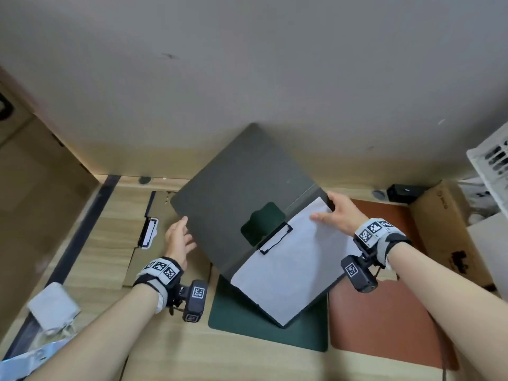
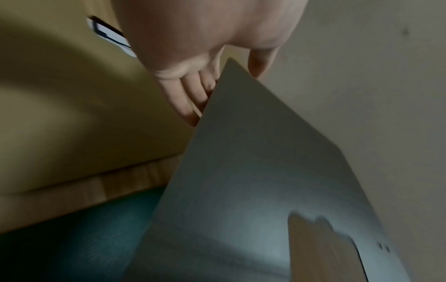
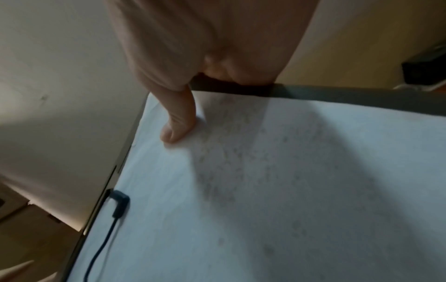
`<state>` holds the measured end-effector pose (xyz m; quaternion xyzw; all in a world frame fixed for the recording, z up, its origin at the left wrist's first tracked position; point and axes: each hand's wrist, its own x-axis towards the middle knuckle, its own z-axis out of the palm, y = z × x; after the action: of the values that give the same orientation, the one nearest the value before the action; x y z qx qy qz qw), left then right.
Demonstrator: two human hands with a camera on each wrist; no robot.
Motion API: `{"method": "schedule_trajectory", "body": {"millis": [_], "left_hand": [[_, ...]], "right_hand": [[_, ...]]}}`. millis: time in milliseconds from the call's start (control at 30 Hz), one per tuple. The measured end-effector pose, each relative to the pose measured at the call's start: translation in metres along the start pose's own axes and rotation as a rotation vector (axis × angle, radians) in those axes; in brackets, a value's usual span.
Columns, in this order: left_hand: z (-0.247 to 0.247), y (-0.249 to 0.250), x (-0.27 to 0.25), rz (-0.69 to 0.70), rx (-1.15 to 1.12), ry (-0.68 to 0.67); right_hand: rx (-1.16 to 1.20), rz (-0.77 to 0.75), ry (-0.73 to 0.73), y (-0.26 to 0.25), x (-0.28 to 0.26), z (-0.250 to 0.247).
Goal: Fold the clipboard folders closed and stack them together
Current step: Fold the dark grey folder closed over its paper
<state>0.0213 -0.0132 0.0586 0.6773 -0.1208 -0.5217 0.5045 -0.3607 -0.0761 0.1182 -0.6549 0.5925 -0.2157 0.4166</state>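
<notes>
pinching grey folder point(image 1: 220, 215), left hand point(image 1: 178, 240) at cover point(image 2: 253, 152), right hand point(image 1: 341, 213) at paper point(image 1: 288, 270)

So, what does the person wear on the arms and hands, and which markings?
The left hand and right hand are bare, with no gloves and no sleeves. Each wrist has a grey and black strap, left strap and right strap, with black-and-white square markers. A small black camera is fixed to each: left camera, right camera, also with a marker.

Plain off-white wall point(image 1: 247, 64) behind light wood desk point(image 1: 104, 243); cardboard box point(image 1: 445, 229), white slatted crate point(image 1: 492, 166) at right.
</notes>
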Motion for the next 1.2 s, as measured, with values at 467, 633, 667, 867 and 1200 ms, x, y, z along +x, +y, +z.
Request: {"method": "schedule_trajectory", "body": {"millis": [467,633,667,867,1200], "left_hand": [[-0.058,-0.041,0.038,-0.125,0.571,0.196],[-0.058,-0.066,0.038,-0.063,0.606,0.158],[-0.062,-0.071,0.039,-0.033,0.599,0.153],[-0.084,-0.099,0.041,0.000,0.558,0.215],[-0.078,-0.099,0.044,-0.018,0.481,0.302]], "right_hand": [[-0.564,0.064,-0.194,0.013,0.047,0.049],[-0.603,0.077,-0.252,0.018,0.068,0.078],[-0.613,0.074,-0.249,0.020,0.073,0.084],[-0.724,-0.067,-0.215,0.029,0.096,0.126],[-0.750,-0.220,-0.340,0.060,0.061,0.187]]}}
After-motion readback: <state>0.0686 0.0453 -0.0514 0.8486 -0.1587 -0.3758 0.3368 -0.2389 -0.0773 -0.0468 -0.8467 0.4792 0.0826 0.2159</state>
